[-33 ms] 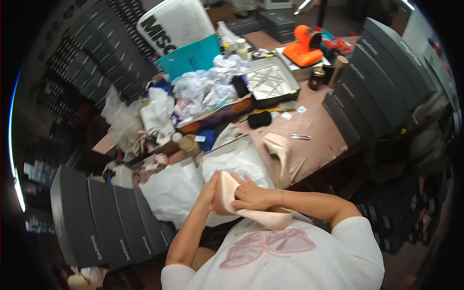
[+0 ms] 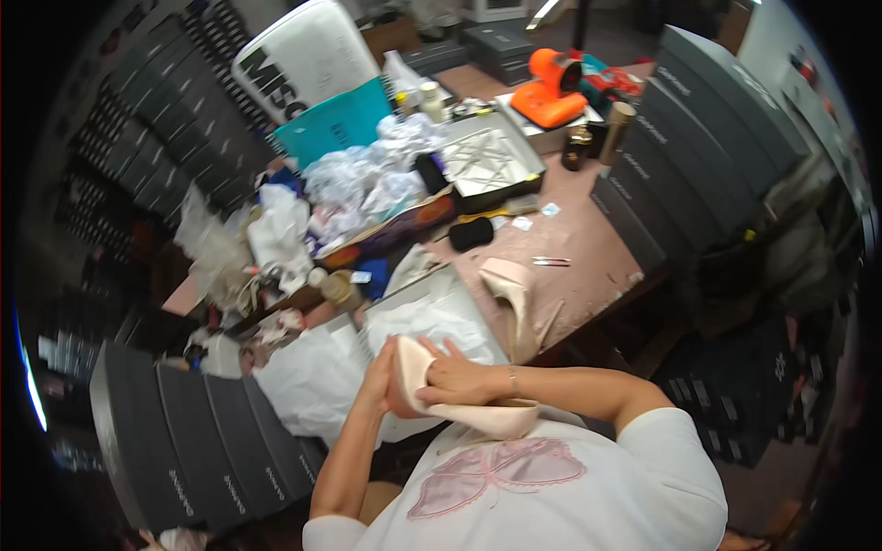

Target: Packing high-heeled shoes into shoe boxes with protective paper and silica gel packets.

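A pale cream-pink high-heeled pump [image 2: 478, 420] lies across the front of my white shirt, its opening facing up. My left hand [image 2: 377, 372] cups its left end from the outside. My right hand [image 2: 457, 376] reaches into the opening, fingers spread over the inner edge and thumb against the rim. The heel is hidden from view. Just beyond, a second pump [image 2: 508, 280] of the same colour rests on the table. White tissue paper [image 2: 427, 321] fills an open shoe box [image 2: 473, 280] behind my hands, and more paper [image 2: 308, 376] spreads to its left.
Grey shoe boxes stand stacked at the left [image 2: 188, 441] and right [image 2: 680, 174]. Tweezers [image 2: 551, 262] and a black pad [image 2: 471, 234] lie on the pink table [image 2: 583, 285]. Farther back are a box of crumpled plastic [image 2: 367, 184] and an orange device [image 2: 551, 96].
The whole scene has shifted left in the picture. Both hands keep their hold on the pump, with little visible change in their pose.
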### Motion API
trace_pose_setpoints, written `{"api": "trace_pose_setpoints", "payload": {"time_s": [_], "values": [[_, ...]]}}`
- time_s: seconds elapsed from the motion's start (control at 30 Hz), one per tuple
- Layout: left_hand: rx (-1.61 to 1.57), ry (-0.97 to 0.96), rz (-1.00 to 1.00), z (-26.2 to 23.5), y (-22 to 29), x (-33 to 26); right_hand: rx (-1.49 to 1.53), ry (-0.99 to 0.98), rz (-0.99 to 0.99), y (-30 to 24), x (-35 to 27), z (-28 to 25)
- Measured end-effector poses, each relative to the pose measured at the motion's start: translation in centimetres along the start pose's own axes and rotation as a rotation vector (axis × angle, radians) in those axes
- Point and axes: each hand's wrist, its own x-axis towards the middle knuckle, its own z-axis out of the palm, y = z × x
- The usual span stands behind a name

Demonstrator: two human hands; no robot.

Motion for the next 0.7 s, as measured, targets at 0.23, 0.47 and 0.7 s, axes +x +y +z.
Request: {"api": "trace_pose_setpoints", "payload": {"time_s": [0.23,0.47,0.7], "values": [[0.016,-0.046,-0.113,-0.3,-0.4,-0.5,0.172,0.13,0.145,-0.5,0.3,2.1],[0.117,-0.003,-0.086,-1.0,-0.6,1.6,0.216,0.171,0.181,-0.6,-0.9,1.5],[0.174,-0.003,-0.049,1.2,-0.5,0.1,0.31,0.102,0.219,-1.3,-2.9,1.6]]}}
